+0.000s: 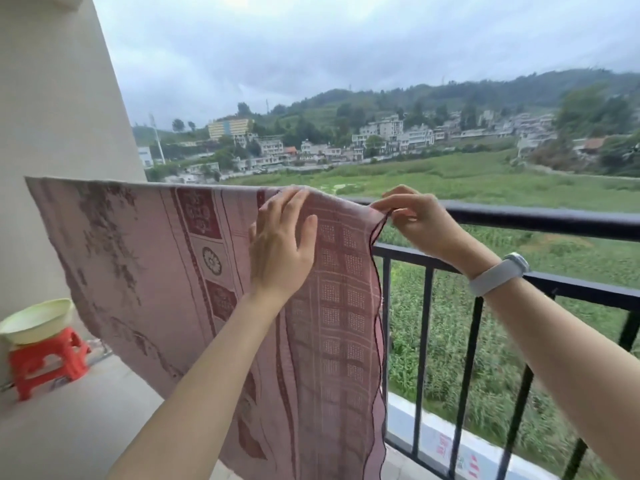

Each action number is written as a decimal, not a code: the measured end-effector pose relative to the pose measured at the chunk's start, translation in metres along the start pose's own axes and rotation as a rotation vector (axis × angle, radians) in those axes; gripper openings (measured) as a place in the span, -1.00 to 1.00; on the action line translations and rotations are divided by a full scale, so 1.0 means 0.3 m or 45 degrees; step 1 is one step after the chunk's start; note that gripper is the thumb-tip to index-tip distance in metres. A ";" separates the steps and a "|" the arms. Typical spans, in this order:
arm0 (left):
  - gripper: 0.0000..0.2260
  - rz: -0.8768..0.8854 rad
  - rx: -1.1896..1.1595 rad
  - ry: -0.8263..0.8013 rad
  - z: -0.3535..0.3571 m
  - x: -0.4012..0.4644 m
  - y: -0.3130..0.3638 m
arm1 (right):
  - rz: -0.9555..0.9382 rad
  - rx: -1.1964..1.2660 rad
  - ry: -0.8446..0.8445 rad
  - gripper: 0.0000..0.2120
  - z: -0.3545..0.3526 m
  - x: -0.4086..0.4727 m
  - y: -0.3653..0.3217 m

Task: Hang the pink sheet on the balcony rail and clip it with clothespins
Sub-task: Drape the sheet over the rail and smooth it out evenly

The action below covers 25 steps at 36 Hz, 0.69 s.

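— Pink sheet point(145, 271), where is it lying?
— It is hanging draped over the black balcony rail point(540, 220), covering the rail's left stretch and falling on the near side.
— And the hands?
— The left hand point(280, 247) is pressing flat on the cloth just under the rail, fingers point(294, 206) spread. The right hand point(415, 220) is pinching the sheet's right top corner at the rail; a pale wristband point(498, 273) is sitting on that wrist.
— Anything else?
— A red stool point(48, 362) is carrying a pale basin point(34, 320), far left.
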State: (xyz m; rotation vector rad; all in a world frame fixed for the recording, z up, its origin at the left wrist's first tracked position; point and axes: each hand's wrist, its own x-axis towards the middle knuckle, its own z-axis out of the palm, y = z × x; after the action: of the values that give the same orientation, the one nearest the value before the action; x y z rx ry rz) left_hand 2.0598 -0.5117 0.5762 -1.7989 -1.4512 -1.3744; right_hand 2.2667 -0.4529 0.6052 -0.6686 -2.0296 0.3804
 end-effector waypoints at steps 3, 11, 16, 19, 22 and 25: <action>-0.57 -0.066 0.046 -0.139 0.000 0.102 -0.073 | 0.092 0.144 0.053 -0.49 0.002 -0.020 -0.004; -0.67 0.014 0.006 -0.171 0.089 0.136 -0.220 | 0.073 0.292 0.101 -0.62 0.077 0.010 -0.102; -0.70 0.051 -0.033 -0.089 0.114 0.138 -0.226 | 0.113 0.000 0.273 -0.81 0.107 -0.012 -0.056; -0.67 0.052 -0.038 -0.058 0.119 0.130 -0.212 | 0.186 -0.023 0.471 -0.91 0.110 -0.030 -0.046; -0.64 0.009 -0.098 -0.022 0.118 0.131 -0.182 | 0.190 -0.084 0.624 -0.92 0.091 -0.020 -0.077; -0.64 0.166 -0.173 -0.034 0.111 0.149 -0.144 | 0.132 -0.243 0.655 -0.91 0.081 -0.009 -0.109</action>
State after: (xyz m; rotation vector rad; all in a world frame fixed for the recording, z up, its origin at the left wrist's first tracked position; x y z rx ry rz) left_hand 2.0320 -0.4488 0.5921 -1.9662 -1.2560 -1.4172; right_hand 2.2369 -0.4808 0.6076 -0.8888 -1.5542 0.0594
